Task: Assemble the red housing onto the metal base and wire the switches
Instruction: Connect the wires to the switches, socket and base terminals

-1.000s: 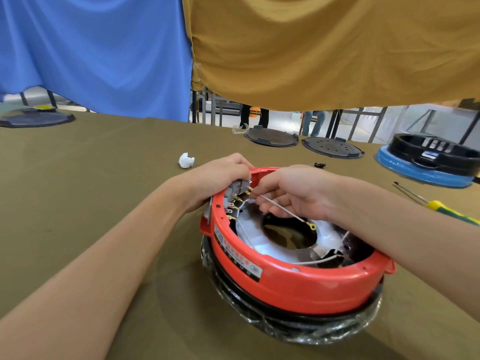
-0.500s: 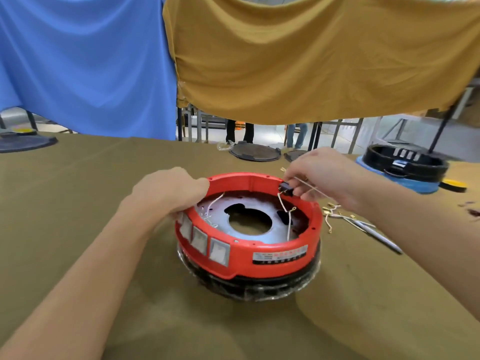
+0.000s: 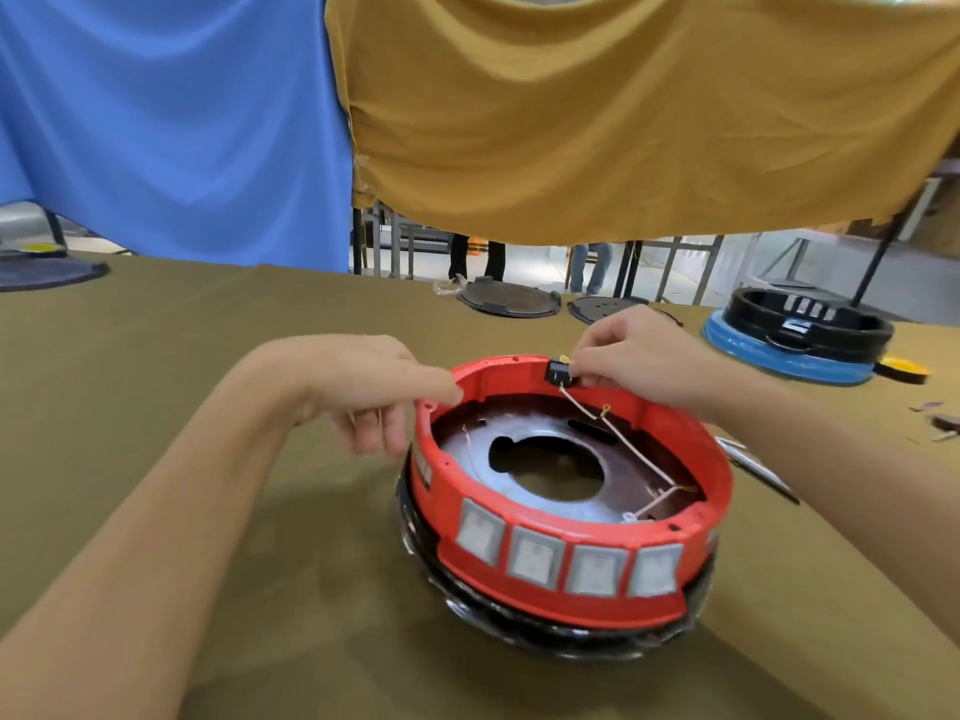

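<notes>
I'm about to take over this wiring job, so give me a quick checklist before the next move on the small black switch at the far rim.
1. Right hand pinches the small black switch at the far rim: ok.
2. Left hand steadies the red housing, fingertip on the rim: ok.
3. Housing sits on the black base without visible tilt: ok.
4. Wire runs from the switch down across the metal plate, not tangled: ok.
5. Switch fully seated in its slot: cannot tell.
6. Wire terminal pushed home: cannot tell.
</notes>
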### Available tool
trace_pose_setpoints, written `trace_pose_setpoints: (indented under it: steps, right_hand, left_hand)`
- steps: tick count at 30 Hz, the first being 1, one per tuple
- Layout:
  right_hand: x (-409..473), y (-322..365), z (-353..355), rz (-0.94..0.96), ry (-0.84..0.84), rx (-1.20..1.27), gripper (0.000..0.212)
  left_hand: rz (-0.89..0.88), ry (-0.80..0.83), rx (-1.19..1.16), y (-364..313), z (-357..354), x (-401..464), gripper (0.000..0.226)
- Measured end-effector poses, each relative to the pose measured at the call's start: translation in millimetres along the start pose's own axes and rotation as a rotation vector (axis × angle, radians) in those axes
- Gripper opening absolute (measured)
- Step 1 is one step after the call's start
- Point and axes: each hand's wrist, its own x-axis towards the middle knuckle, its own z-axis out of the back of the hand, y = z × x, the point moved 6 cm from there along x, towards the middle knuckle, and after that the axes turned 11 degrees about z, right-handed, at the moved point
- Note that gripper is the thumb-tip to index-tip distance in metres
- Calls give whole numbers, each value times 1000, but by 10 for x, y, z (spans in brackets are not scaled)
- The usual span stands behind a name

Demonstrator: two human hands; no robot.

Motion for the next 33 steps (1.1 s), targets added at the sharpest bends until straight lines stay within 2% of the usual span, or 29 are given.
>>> trace_pose_setpoints:
  steps: [2, 3, 5, 7, 12, 15, 18, 19, 22, 26, 33]
  right_hand:
    - [-3, 37, 0, 50, 32, -1, 14]
    - [-5, 54, -4, 67, 39, -5, 14]
    - [1, 83, -3, 94, 22, -55, 15]
    - [-6, 118, -19, 118, -20, -152, 17]
    - [-56, 145, -139, 105, -21, -270, 17]
    - [-56, 186, -189, 112, 32, -186, 19]
    - [-36, 246, -283, 88, 84, -26, 18]
    - [-34, 267, -319, 79, 99, 9, 17]
    - [-42, 321, -397, 56, 129, 81, 17]
    - [-65, 370, -369, 56, 79, 109, 17]
    - [-78, 376, -439, -2, 107, 128, 15]
  left_hand:
    - [-15, -270, 50, -44, 54, 101, 59]
    - [-71, -340, 51, -110, 10, 143, 56]
    - [-193, -250, -121, -235, -176, 208, 38]
    - [-230, -207, -241, -270, -208, 209, 21]
    - [-171, -233, -112, -222, -91, 112, 29]
    - [-92, -200, -28, -164, -47, 53, 28]
    - [-31, -65, 14, -94, -78, 27, 31]
    - [-36, -71, -1, -96, -85, 41, 29]
    - [-152, -223, -59, -171, -71, 117, 23]
    - [-217, -194, -101, -205, -151, 154, 35]
    - [-219, -174, -125, -203, -167, 151, 35]
